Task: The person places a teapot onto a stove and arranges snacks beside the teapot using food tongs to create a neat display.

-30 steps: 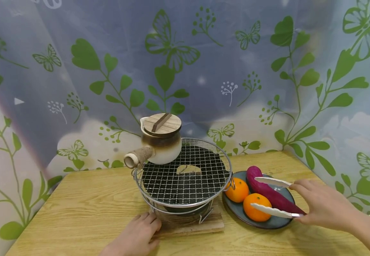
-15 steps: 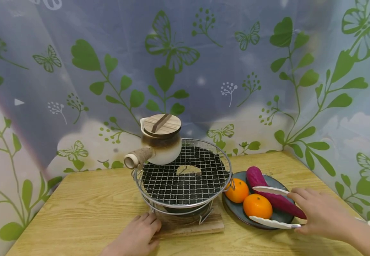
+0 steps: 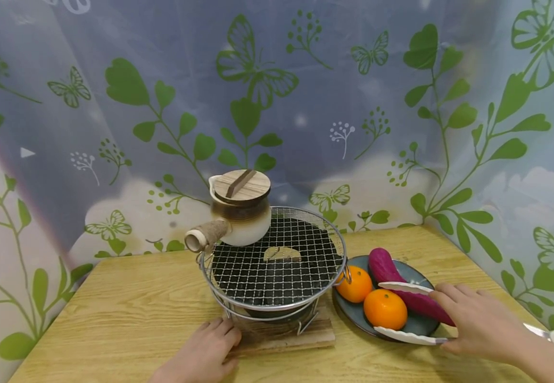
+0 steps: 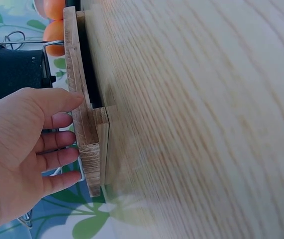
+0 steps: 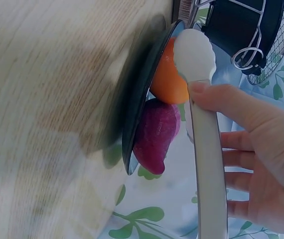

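Note:
My right hand holds white-tipped tongs, thumb on one arm and fingers on the other. Their tips are spread over a dark plate at the right. In the head view, the front orange lies between the two tips; a second orange sits behind it. A purple sweet potato lies on the same plate, partly covered by the upper tip and my hand. My left hand rests, fingers relaxed, at the left front corner of a wooden board, its thumb against the board's edge.
A round wire grill rack stands over a dark stove on the board. On the rack's back left sits a lidded clay pot, its side handle pointing front left. A patterned cloth hangs behind the wooden table.
My right hand has lowered the tongs and brought them slightly nearer. The near tip has dropped from across the front orange to its near side. The left hand stays put.

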Demonstrator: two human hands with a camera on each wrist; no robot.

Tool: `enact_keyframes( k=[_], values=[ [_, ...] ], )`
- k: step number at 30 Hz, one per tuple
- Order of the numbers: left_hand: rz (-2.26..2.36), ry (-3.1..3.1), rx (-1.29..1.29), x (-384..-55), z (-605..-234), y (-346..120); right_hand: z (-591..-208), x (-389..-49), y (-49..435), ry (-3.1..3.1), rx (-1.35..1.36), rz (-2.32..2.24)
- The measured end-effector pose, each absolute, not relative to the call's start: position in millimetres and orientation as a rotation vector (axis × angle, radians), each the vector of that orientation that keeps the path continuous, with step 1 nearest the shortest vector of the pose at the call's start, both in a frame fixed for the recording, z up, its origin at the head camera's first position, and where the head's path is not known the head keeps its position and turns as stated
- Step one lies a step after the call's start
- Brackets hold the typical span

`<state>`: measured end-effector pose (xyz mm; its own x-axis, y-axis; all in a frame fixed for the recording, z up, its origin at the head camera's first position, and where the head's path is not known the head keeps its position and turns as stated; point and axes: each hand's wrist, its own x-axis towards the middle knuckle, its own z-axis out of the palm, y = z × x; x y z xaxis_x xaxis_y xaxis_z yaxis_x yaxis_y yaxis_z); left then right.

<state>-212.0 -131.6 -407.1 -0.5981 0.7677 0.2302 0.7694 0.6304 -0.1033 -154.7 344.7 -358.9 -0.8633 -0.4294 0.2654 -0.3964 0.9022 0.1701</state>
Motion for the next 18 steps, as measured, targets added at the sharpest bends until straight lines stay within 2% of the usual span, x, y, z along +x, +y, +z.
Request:
enact_keyframes(
  k=[18],
  values=[
    [-0.003, -2.61, -1.262, -212.8, -407.2, -131.7, -366.0, -154.0, 346.5, -2.682, 0.655, -0.254]
  ],
)
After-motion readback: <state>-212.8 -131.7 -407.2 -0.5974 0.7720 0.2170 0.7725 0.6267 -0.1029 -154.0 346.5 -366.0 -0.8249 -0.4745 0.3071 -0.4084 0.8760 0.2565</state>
